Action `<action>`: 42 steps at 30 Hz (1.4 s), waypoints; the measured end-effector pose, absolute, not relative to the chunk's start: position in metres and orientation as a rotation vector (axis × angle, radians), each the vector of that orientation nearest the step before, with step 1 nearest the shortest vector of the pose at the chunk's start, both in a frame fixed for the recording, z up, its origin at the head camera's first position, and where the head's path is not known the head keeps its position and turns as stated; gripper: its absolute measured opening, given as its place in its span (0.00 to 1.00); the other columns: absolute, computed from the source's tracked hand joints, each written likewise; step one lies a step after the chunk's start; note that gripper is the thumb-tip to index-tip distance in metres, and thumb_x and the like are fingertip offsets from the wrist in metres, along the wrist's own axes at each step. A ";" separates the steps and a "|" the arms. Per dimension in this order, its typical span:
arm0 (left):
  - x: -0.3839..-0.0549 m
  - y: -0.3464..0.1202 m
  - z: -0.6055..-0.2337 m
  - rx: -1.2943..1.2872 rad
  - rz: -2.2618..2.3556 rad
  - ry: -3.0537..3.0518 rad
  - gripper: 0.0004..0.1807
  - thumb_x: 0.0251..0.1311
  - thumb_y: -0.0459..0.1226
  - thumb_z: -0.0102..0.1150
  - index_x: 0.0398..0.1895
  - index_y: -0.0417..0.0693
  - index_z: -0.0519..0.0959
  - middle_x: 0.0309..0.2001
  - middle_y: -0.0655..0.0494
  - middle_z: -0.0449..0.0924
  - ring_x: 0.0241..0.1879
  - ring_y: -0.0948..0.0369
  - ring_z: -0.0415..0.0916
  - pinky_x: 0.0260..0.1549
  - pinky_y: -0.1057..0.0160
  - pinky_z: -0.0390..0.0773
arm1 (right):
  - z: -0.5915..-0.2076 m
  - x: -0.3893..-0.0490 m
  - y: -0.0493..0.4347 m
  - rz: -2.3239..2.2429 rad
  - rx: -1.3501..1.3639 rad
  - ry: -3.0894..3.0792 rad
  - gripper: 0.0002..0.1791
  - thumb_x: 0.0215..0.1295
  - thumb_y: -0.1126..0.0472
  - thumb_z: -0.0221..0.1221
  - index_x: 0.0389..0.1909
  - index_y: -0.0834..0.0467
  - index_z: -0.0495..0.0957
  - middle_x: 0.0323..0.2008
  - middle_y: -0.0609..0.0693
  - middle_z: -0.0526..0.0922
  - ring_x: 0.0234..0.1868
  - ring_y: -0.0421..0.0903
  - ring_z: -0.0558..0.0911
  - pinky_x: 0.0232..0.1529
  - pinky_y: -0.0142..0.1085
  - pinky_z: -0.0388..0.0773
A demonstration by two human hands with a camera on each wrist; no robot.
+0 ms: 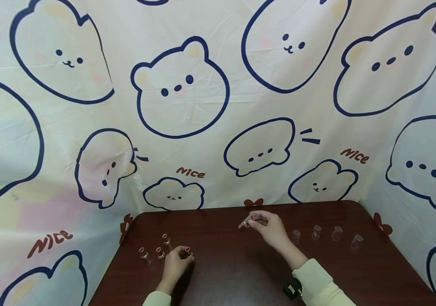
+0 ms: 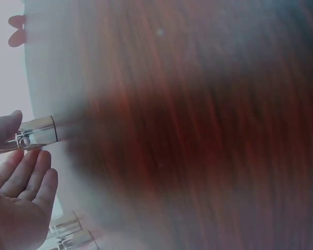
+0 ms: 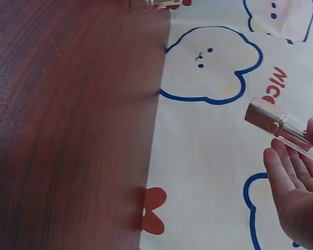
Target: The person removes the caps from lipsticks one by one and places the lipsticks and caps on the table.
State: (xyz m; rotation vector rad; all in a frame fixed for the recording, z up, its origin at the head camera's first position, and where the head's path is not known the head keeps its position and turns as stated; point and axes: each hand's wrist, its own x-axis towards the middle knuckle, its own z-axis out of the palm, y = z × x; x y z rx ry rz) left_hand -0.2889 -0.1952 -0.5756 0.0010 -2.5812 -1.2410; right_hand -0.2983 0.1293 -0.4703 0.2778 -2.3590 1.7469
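Note:
My left hand (image 1: 175, 267) pinches a lipstick (image 1: 189, 252) with a red tip, upright at the table surface. In the left wrist view this lipstick (image 2: 39, 133) shows a shiny metallic base between thumb and fingers. Three more uncapped lipsticks (image 1: 160, 252) stand just left of that hand. Over the far edge of the table, my right hand (image 1: 270, 230) holds another lipstick (image 1: 245, 222), tilted. The right wrist view shows its gold base (image 3: 263, 117) and a clear cap (image 3: 298, 147) near the thumb and fingers.
Several clear caps (image 1: 337, 232) stand in a row on the right of the dark wooden table (image 1: 233, 272). A cloth with printed cartoon bears (image 1: 179, 110) hangs behind the table and along both sides. A black device (image 1: 292, 289) is at the right wrist.

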 end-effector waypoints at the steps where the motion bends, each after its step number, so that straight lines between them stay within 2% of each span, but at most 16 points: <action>1: -0.289 -0.195 -0.575 0.004 -1.244 -2.578 0.11 0.44 0.29 0.73 0.32 0.39 0.81 0.29 0.53 0.83 0.32 0.56 0.81 0.33 0.57 0.77 | -0.469 -0.297 0.131 1.770 0.280 -2.350 0.15 0.60 0.61 0.67 0.48 0.59 0.83 0.41 0.49 0.84 0.45 0.47 0.83 0.45 0.36 0.79; 8: -0.286 -0.197 -0.571 0.020 -1.259 -2.586 0.16 0.44 0.33 0.75 0.36 0.38 0.81 0.33 0.50 0.84 0.35 0.53 0.82 0.37 0.53 0.79 | -0.463 -0.293 0.140 1.879 0.323 -2.284 0.18 0.62 0.60 0.66 0.52 0.61 0.81 0.45 0.53 0.83 0.49 0.49 0.81 0.47 0.33 0.78; 20: -0.284 -0.199 -0.560 0.081 -1.204 -2.595 0.26 0.46 0.39 0.76 0.46 0.33 0.79 0.42 0.40 0.82 0.45 0.45 0.80 0.42 0.47 0.77 | -0.453 -0.289 0.150 2.071 0.401 -2.163 0.22 0.64 0.57 0.64 0.56 0.61 0.77 0.51 0.56 0.81 0.48 0.45 0.82 0.47 0.33 0.78; 26: -0.284 -0.195 -0.555 0.118 -1.185 -2.582 0.27 0.47 0.39 0.76 0.48 0.33 0.79 0.45 0.40 0.81 0.47 0.45 0.78 0.43 0.46 0.77 | -0.450 -0.288 0.153 2.150 0.447 -2.117 0.23 0.65 0.57 0.63 0.58 0.63 0.75 0.53 0.59 0.80 0.49 0.45 0.82 0.49 0.34 0.77; 31: -0.285 -0.192 -0.549 0.122 -1.159 -2.564 0.28 0.49 0.40 0.75 0.51 0.34 0.78 0.47 0.39 0.81 0.48 0.44 0.78 0.42 0.45 0.77 | -0.446 -0.286 0.154 2.220 0.472 -2.035 0.23 0.65 0.61 0.62 0.58 0.65 0.74 0.55 0.60 0.78 0.50 0.45 0.81 0.50 0.37 0.77; 38: -0.287 -0.183 -0.536 0.106 -1.146 -2.542 0.29 0.49 0.43 0.75 0.52 0.38 0.78 0.50 0.42 0.80 0.53 0.45 0.76 0.48 0.43 0.74 | -0.445 -0.284 0.155 2.313 0.515 -1.912 0.26 0.67 0.64 0.60 0.62 0.71 0.68 0.57 0.58 0.77 0.54 0.45 0.80 0.52 0.38 0.75; 42: -0.287 -0.173 -0.527 0.062 -1.176 -2.515 0.29 0.49 0.44 0.75 0.52 0.39 0.79 0.51 0.43 0.80 0.45 0.47 0.80 0.49 0.45 0.75 | -0.444 -0.283 0.155 2.362 0.505 -1.866 0.26 0.68 0.64 0.59 0.63 0.70 0.67 0.58 0.57 0.77 0.56 0.45 0.79 0.54 0.38 0.74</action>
